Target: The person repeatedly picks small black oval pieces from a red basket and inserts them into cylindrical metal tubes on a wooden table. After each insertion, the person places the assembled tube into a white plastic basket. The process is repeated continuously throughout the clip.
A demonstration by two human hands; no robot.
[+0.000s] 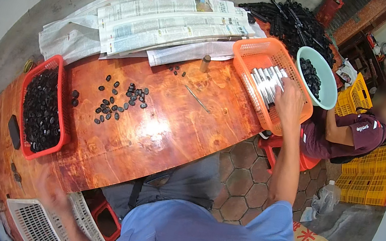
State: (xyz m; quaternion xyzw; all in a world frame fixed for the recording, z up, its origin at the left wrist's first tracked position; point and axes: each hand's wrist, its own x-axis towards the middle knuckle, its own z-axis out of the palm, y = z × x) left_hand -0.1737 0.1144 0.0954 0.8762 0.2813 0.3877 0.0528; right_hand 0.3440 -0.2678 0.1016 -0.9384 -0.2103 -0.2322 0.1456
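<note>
My right hand [289, 103] reaches into an orange plastic basket [240, 59] at the table's right end. Its fingers curl down at a row of shiny silver tubes [264, 81] lying side by side there, closed on at least one; the fingertips are partly hidden. My left hand [54, 193] is low on the left, at the table's front edge above a white slotted crate [28, 218]. Motion smears its fingers, and no held thing shows. Small black oval pieces [109, 106] lie scattered on the table [175, 133], with more heaped in a red basket [66, 135] at left.
A thin metal rod [198, 99] lies mid-table, near a short upright cylinder [205, 64]. Newspapers [168, 24] cover the back edge. Black parts pile [295, 25] behind a pale blue bowl [328, 92] of black pieces. A seated person [354, 134] is at right, near yellow crates [367, 175].
</note>
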